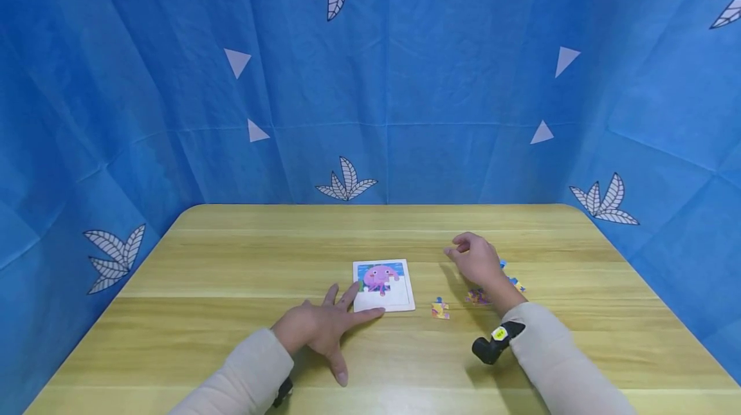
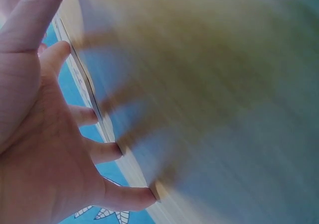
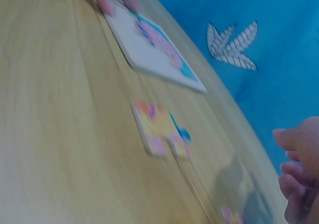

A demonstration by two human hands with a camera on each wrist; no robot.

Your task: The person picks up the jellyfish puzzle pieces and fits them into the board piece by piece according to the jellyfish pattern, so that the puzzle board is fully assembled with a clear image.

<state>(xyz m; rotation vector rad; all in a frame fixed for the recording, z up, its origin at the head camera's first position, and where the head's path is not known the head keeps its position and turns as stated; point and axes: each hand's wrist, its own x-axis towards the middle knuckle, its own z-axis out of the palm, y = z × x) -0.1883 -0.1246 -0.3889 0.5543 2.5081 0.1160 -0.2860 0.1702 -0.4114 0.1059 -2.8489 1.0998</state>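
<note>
A square jigsaw puzzle in a white tray lies on the table, its upper part filled with a pink octopus picture and its lower part bare white. My left hand has its fingers spread, with fingertips on the tray's left and near edges. To the right of the tray lies a loose yellow and pink jigsaw piece, larger in the right wrist view. Raised over the table, my right hand has loosely curled fingers, and nothing shows between them. More puzzle pieces lie beneath the right wrist, partly hidden by it.
Several blue and yellow pieces lie just beyond the right forearm. The wooden table has rounded far corners. A blue curtain with leaf prints hangs behind it. Each wrist carries a black camera mount.
</note>
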